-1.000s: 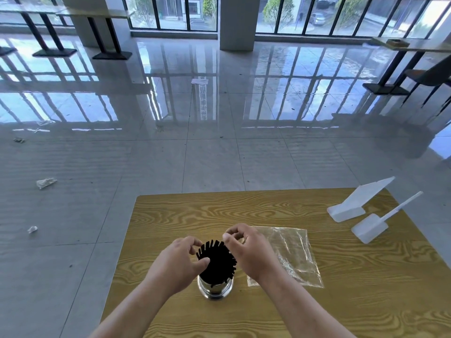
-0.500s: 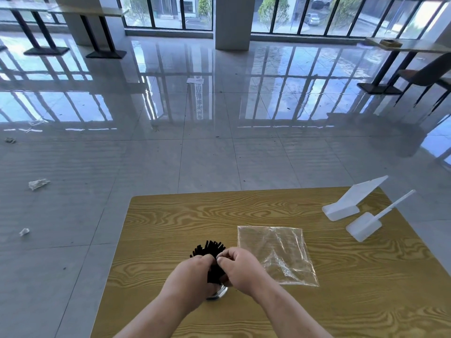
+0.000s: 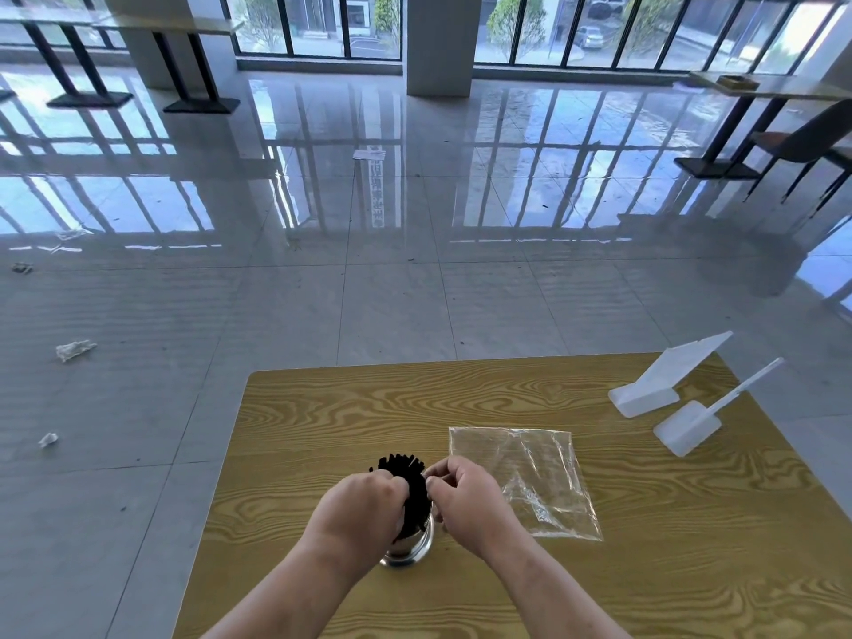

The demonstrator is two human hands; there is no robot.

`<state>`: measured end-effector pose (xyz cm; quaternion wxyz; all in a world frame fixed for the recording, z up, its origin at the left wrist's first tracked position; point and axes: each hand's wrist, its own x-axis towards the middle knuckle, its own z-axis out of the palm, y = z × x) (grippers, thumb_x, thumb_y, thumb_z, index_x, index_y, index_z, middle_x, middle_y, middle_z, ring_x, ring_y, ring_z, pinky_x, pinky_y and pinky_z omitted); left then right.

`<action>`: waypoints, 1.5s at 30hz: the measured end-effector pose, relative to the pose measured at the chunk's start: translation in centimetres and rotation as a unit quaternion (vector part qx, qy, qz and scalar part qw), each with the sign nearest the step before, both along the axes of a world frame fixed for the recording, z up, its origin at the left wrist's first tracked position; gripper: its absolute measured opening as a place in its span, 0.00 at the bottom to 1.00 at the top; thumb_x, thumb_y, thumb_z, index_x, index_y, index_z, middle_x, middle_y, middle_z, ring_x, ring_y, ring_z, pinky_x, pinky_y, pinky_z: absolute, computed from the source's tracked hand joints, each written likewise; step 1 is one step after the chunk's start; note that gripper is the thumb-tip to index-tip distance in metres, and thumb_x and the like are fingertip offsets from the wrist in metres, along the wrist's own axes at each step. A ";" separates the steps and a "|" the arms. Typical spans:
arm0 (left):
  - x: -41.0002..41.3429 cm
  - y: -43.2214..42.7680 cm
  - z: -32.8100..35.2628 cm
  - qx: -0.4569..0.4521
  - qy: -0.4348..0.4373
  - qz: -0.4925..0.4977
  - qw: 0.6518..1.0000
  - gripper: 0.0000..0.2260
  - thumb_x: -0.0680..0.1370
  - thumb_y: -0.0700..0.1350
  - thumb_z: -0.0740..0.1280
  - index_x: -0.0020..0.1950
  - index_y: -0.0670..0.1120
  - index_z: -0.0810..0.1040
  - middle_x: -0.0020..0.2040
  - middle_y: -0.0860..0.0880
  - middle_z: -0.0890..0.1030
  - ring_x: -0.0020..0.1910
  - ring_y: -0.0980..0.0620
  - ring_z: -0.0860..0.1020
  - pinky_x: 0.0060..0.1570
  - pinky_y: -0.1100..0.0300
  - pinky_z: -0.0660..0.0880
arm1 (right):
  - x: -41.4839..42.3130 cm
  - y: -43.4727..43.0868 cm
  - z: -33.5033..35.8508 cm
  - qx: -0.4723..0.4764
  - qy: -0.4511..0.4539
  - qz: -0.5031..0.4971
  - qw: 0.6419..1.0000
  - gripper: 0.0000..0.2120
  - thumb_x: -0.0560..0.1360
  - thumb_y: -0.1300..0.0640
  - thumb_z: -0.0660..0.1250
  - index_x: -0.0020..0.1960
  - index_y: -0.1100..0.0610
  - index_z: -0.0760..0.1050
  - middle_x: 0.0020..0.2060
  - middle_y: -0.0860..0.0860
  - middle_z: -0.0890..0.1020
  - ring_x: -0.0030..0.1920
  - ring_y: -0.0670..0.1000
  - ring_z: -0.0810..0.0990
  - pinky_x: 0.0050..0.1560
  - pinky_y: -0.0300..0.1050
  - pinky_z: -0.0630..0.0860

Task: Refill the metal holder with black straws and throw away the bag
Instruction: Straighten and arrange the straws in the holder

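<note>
A shiny metal holder (image 3: 414,548) stands near the front of the wooden table (image 3: 350,408), packed with black straws (image 3: 405,470) that fan out at the top. My left hand (image 3: 357,514) wraps the bundle from the left and my right hand (image 3: 470,500) pinches it from the right, both just above the holder's rim. The hands hide most of the holder. A clear plastic bag (image 3: 525,477) lies flat and empty on the table just right of my right hand.
Two white plastic pieces, a slanted stand (image 3: 664,380) and a scoop-like part with a long handle (image 3: 701,419), sit at the table's far right. Scraps of litter (image 3: 73,350) lie on the glossy tiled floor to the left. Tables and a chair stand far off.
My hands moved from beside the spread straw tops to close around the bundle, squeezing the straws together. The bag has not moved.
</note>
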<state>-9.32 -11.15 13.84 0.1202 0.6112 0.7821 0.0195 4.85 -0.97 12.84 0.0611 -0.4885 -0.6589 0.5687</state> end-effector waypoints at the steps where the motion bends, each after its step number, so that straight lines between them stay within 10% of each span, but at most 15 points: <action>1: -0.1 0.1 0.3 0.005 -0.006 0.005 1.000 0.09 0.84 0.50 0.61 0.51 0.50 0.79 0.51 0.52 0.84 0.48 0.50 0.83 0.46 0.58 0.77 | 0.0 0.0 0.0 0.002 0.002 -0.001 1.000 0.08 0.73 0.49 0.66 0.48 0.48 0.82 0.38 0.49 0.86 0.35 0.46 0.82 0.45 0.58 0.85; 35: -7.7 -0.6 14.7 0.200 -0.050 0.112 0.972 0.04 0.73 0.52 0.78 0.39 0.59 0.86 0.26 0.60 0.78 0.26 0.61 0.77 0.27 0.64 0.67 | 1.1 0.1 1.2 0.000 0.040 -0.017 0.999 0.09 0.81 0.59 0.64 0.47 0.55 0.83 0.30 0.50 0.80 0.25 0.46 0.68 0.26 0.42 0.66; 39: -7.9 -0.2 12.9 0.282 -0.217 0.188 0.915 0.05 0.74 0.48 0.79 0.40 0.57 0.87 0.32 0.60 0.85 0.30 0.59 0.82 0.33 0.62 0.79 | 1.0 0.6 2.2 -0.081 0.103 -0.007 0.991 0.11 0.77 0.59 0.64 0.54 0.55 0.84 0.34 0.52 0.82 0.27 0.46 0.71 0.28 0.42 0.68; 45: -6.5 -0.6 6.5 0.188 -0.608 0.265 0.725 0.10 0.68 0.47 0.79 0.47 0.44 0.90 0.44 0.40 0.88 0.43 0.45 0.87 0.46 0.58 0.85 | 0.2 1.7 5.5 -0.323 0.332 -0.046 0.885 0.25 0.79 0.42 0.70 0.72 0.51 0.74 0.42 0.56 0.82 0.35 0.52 0.77 0.32 0.45 0.75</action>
